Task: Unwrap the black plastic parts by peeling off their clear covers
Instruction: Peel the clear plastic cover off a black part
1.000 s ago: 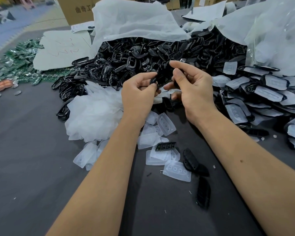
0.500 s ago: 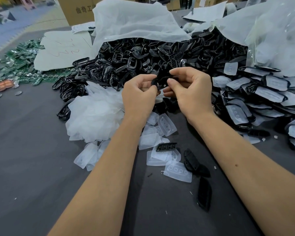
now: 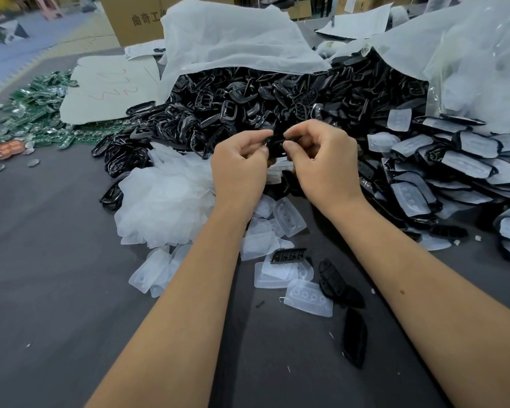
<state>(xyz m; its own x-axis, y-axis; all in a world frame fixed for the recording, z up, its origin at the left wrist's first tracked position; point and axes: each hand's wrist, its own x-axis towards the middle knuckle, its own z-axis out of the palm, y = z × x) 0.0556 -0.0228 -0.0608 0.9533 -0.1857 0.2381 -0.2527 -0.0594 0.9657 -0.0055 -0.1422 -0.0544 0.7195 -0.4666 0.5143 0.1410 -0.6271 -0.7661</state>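
Note:
A small black plastic part [image 3: 277,141] is held up between both hands over the table. My left hand [image 3: 240,166] pinches its left end with thumb and forefinger. Fingers curled, my right hand [image 3: 321,160] pinches the right end. Whether a clear cover is still on this part I cannot tell. A heap of bare black parts [image 3: 248,107] lies behind the hands. Covered black parts [image 3: 465,163] are stacked at the right. Loose clear covers [image 3: 277,225] lie below my wrists, with a pile of clear film [image 3: 165,201] to the left.
Several bare black parts [image 3: 336,282] lie on the dark grey table [image 3: 56,275] near my right forearm. Green circuit boards [image 3: 33,113] are scattered at the far left. White sheets and plastic bags [image 3: 233,39] drape over the heap, with a cardboard box [image 3: 130,19] behind.
My right hand's fingers were raised and spread; they have come down and curled in, closing on the part. Both hands have drawn closer together.

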